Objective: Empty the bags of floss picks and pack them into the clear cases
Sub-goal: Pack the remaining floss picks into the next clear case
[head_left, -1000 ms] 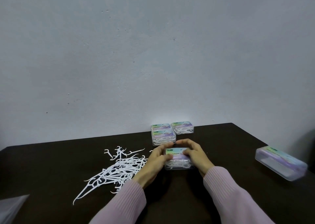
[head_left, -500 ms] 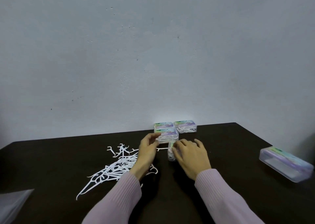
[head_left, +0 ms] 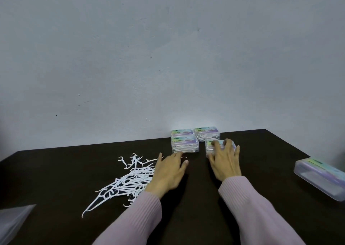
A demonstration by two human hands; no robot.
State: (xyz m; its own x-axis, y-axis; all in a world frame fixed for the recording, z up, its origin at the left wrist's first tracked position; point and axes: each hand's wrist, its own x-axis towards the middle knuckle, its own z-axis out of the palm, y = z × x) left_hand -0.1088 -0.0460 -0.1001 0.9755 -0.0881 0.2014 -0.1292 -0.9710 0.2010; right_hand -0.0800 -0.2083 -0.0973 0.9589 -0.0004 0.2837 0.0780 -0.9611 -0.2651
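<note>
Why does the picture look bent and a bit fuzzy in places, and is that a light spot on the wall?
Head view: the wide lens bows the table's far edge; a pale glow sits on the wall above the stacked cases; the right hand on a case looks smeared; the empty case and bag at the borders look soft.

The labels on the clear cases [head_left: 185, 144] are too blurred to read.
</note>
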